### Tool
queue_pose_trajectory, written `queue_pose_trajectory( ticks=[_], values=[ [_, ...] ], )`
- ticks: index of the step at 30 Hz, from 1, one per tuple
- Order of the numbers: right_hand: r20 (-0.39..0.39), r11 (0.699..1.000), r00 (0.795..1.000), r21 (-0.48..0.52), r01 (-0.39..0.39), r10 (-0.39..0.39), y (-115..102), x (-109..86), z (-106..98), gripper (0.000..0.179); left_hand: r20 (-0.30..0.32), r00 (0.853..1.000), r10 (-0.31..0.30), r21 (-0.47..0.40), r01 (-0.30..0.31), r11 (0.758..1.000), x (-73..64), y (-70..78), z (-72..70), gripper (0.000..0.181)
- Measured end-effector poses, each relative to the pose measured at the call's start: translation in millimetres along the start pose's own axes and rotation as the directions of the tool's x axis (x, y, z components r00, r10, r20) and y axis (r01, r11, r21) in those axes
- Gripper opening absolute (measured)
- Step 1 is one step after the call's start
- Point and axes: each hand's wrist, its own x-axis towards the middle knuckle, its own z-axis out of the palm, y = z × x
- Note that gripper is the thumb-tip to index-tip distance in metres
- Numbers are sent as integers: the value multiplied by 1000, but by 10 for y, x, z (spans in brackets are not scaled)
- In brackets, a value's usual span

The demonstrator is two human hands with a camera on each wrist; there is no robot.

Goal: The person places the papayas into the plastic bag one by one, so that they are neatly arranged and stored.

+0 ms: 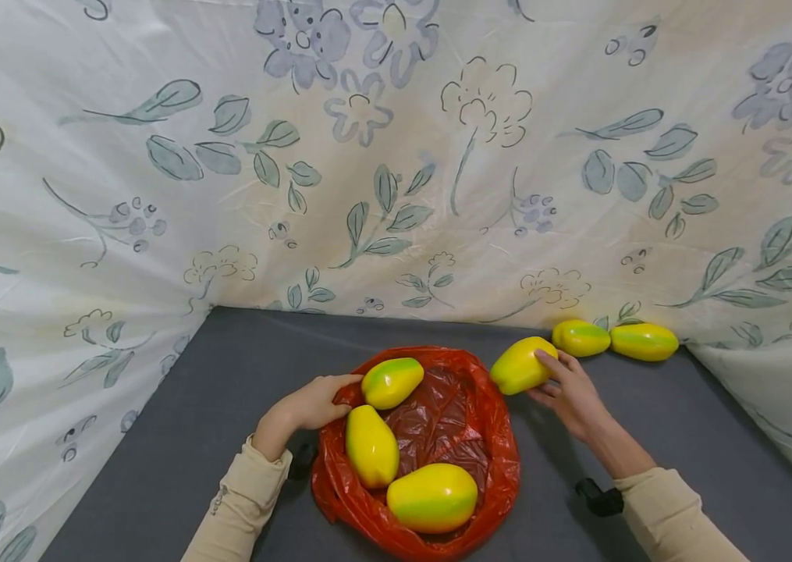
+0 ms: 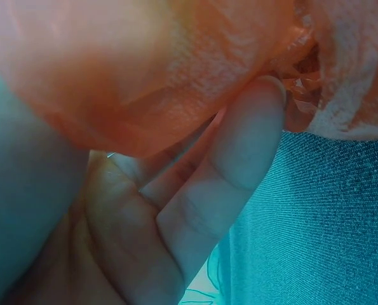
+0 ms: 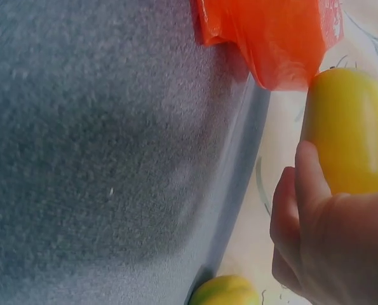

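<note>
My right hand (image 1: pixel 571 394) grips a glossy yellow-green papaya (image 1: pixel 523 365), thumb on top and fingers beneath, at the right rim of an open red plastic bag (image 1: pixel 504 468). In the right wrist view the held papaya (image 3: pixel 347 127) overlaps the bag's edge (image 3: pixel 277 44). On the bag's other side, my left hand (image 1: pixel 314 402) holds the rim. Its thumb (image 2: pixel 249 133) presses against the crinkled plastic (image 2: pixel 144 76) in the left wrist view. Inside the bag lie three papayas: one at the back (image 1: pixel 392 382), one on the left (image 1: pixel 371 446) and one in front (image 1: pixel 432 498).
Two more papayas, one (image 1: pixel 581 338) beside another (image 1: pixel 644 342), lie at the back right edge of the dark grey table (image 1: pixel 178 437). A flower-patterned cloth (image 1: pixel 381 195) hangs behind and along both sides. Dark wrist straps (image 1: pixel 599 497) sit at the sleeves.
</note>
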Motion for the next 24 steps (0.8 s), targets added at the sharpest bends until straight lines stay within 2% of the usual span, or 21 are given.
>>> queue_pose_trajectory(
  ticks=[7,24],
  values=[
    [4,1000,1000,20,-25,25,-31,-29,83,87,-3,1000,4,7,-4,1000,-13,23,0,52],
    [58,999,998,35,2,-4,-78,-122,327,78,-1,1000,6,11,-6,1000,-19,22,-16,52]
  ],
)
